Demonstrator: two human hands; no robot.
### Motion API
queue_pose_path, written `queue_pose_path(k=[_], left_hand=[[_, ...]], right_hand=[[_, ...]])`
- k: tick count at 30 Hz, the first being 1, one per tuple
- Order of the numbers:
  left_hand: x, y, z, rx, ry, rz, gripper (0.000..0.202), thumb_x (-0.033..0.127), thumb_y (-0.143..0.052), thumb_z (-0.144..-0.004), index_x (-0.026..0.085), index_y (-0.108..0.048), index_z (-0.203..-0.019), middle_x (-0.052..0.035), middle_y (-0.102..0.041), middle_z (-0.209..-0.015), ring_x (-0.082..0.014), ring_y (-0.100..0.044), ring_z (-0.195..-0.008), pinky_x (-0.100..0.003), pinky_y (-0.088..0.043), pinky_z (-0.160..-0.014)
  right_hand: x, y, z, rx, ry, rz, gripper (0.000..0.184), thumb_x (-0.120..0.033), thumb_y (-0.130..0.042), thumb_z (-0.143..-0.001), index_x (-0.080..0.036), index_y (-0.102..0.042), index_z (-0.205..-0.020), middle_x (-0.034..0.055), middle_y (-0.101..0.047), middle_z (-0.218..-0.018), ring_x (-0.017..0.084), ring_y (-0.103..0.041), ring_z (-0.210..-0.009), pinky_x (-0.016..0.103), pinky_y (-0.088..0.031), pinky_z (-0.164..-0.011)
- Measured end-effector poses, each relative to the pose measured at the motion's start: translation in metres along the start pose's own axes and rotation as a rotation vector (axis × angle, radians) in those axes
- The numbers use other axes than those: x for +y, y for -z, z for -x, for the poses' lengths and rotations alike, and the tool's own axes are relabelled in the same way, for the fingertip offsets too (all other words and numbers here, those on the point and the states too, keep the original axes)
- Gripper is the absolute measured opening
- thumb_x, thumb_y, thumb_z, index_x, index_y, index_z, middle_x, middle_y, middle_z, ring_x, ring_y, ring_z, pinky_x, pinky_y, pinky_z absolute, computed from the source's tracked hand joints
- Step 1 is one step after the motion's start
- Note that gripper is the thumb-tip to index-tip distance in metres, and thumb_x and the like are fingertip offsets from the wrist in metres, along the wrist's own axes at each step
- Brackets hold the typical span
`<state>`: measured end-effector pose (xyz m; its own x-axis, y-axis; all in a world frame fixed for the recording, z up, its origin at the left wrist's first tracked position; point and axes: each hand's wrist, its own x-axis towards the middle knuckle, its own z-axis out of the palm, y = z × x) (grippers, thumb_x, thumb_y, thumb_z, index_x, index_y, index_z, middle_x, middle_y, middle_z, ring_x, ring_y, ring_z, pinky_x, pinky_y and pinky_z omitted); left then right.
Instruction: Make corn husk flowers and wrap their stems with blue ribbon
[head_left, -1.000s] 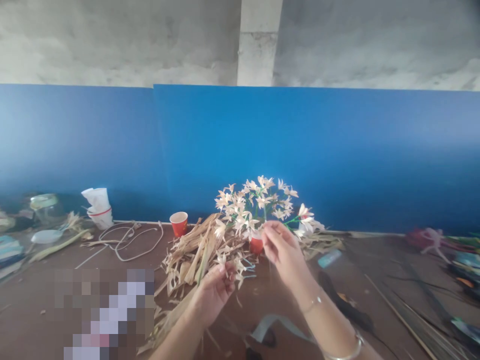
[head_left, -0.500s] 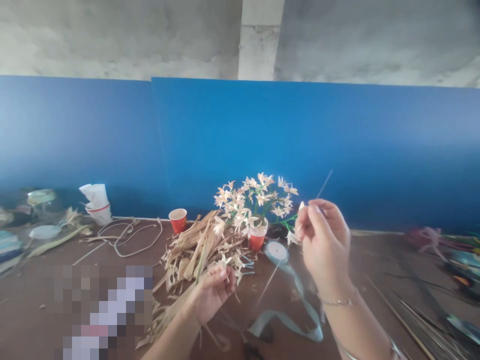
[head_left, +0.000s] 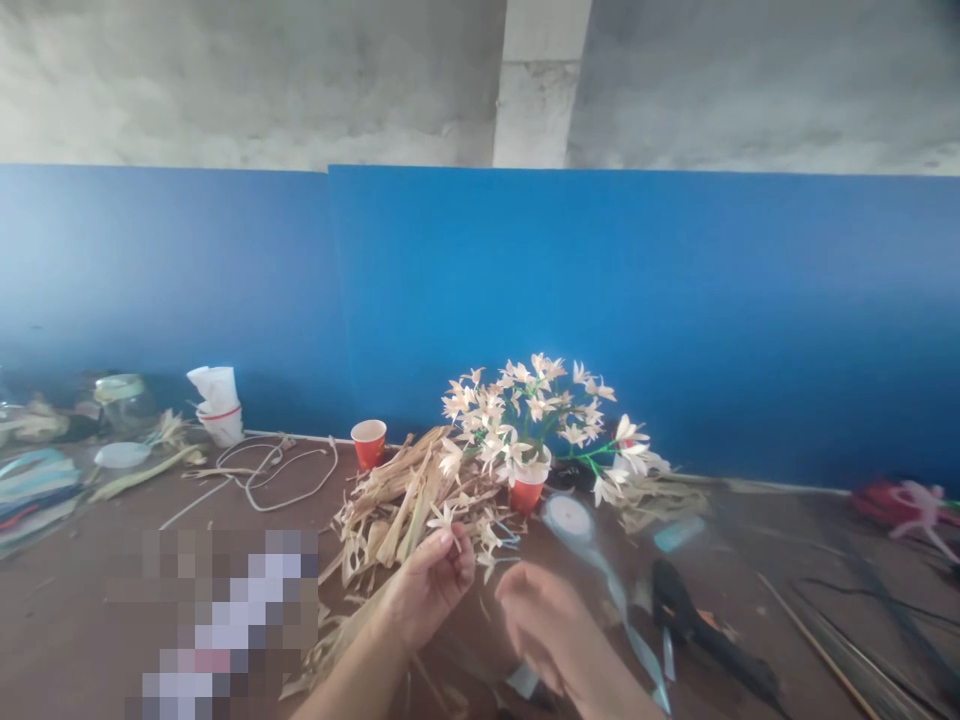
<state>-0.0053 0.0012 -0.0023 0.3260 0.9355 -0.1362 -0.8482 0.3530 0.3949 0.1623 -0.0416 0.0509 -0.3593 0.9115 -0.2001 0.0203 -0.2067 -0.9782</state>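
Observation:
My left hand (head_left: 433, 580) is closed, thumb against fingers, on a small cream flower (head_left: 444, 520) that looks made of dry husk. Its petals stick up above the fingertips. My right hand (head_left: 546, 625) is low, just right of the left hand and apart from it. Motion smears its fingers, so I cannot tell what they hold. Loose cream flowers with pale blue stems (head_left: 491, 540) lie just beyond the hands. Behind them a red paper cup (head_left: 529, 495) holds a spray of cream flowers (head_left: 536, 405) on green stems.
Dry husks (head_left: 405, 500) are heaped left of the flower cup. A second red cup (head_left: 369, 445) stands behind them. On the right lie a ribbon roll (head_left: 568, 515), a black tool like a glue gun (head_left: 701, 630) and thin sticks (head_left: 814, 640). White cord (head_left: 281, 490) is at left.
My right hand has come down and left from its raised position, where a thin, pale strand showed above it. The left hand still grips the flower. The view has shifted slightly left.

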Motion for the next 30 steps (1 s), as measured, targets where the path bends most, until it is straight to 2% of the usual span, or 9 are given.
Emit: queue_pose_path(k=[3,8,13,18,23,30], left_hand=[[0.0,-0.001,0.001,0.004,-0.01,-0.012,0.015,0.014,-0.076,-0.068,0.01,-0.067,-0.08,-0.0028,-0.062,-0.072,-0.0084,-0.055,-0.061,-0.019,-0.046,-0.059],[-0.003,-0.001,0.002,0.005,0.001,-0.039,0.017,0.016,-0.076,-0.069,0.009,-0.067,-0.082,-0.0022,-0.061,-0.072,-0.0084,-0.055,-0.061,-0.019,-0.046,-0.059],[-0.006,0.002,0.003,-0.009,0.01,-0.057,0.015,0.017,-0.074,-0.071,0.01,-0.067,-0.083,-0.0024,-0.06,-0.072,-0.0089,-0.054,-0.062,-0.019,-0.045,-0.058],[-0.006,0.0,0.004,-0.017,0.021,-0.052,0.015,0.017,-0.075,-0.07,0.01,-0.067,-0.082,-0.002,-0.059,-0.071,-0.0085,-0.053,-0.061,-0.019,-0.044,-0.058],[-0.006,-0.002,0.005,-0.021,0.026,-0.063,0.017,0.017,-0.077,-0.068,0.01,-0.067,-0.08,-0.0015,-0.059,-0.07,-0.0083,-0.052,-0.06,-0.02,-0.043,-0.057],[-0.007,-0.001,0.006,-0.013,0.001,-0.117,0.018,0.019,-0.077,-0.067,0.009,-0.068,-0.079,-0.0016,-0.058,-0.07,-0.0088,-0.052,-0.061,-0.021,-0.042,-0.057]], right_hand=[[0.009,-0.003,-0.001,-0.005,0.025,-0.014,0.042,-0.058,-0.057,-0.076,-0.018,-0.048,-0.076,-0.0087,-0.048,-0.046,0.0,-0.025,-0.03,0.016,-0.012,-0.032],[0.025,-0.001,-0.008,-0.134,-0.028,-0.063,0.046,-0.062,-0.06,-0.069,-0.019,-0.047,-0.077,-0.0088,-0.049,-0.045,0.002,-0.026,-0.027,0.018,-0.011,-0.03],[0.032,-0.001,-0.011,-0.132,-0.061,-0.101,0.045,-0.06,-0.062,-0.067,-0.02,-0.047,-0.078,-0.0094,-0.048,-0.045,0.002,-0.027,-0.029,0.019,-0.012,-0.031],[0.029,-0.004,-0.009,-0.15,-0.068,-0.112,0.051,-0.067,-0.062,-0.061,-0.021,-0.046,-0.076,-0.0098,-0.047,-0.043,0.002,-0.023,-0.026,0.02,-0.011,-0.03],[0.02,-0.01,0.002,-0.046,-0.033,-0.126,0.039,-0.056,-0.059,-0.072,-0.019,-0.045,-0.077,-0.0105,-0.045,-0.046,0.001,-0.022,-0.031,0.02,-0.008,-0.034],[0.006,-0.011,0.01,-0.047,-0.068,-0.089,0.033,-0.051,-0.056,-0.074,-0.019,-0.045,-0.071,-0.0106,-0.039,-0.043,0.003,-0.024,-0.034,0.02,-0.011,-0.036]])
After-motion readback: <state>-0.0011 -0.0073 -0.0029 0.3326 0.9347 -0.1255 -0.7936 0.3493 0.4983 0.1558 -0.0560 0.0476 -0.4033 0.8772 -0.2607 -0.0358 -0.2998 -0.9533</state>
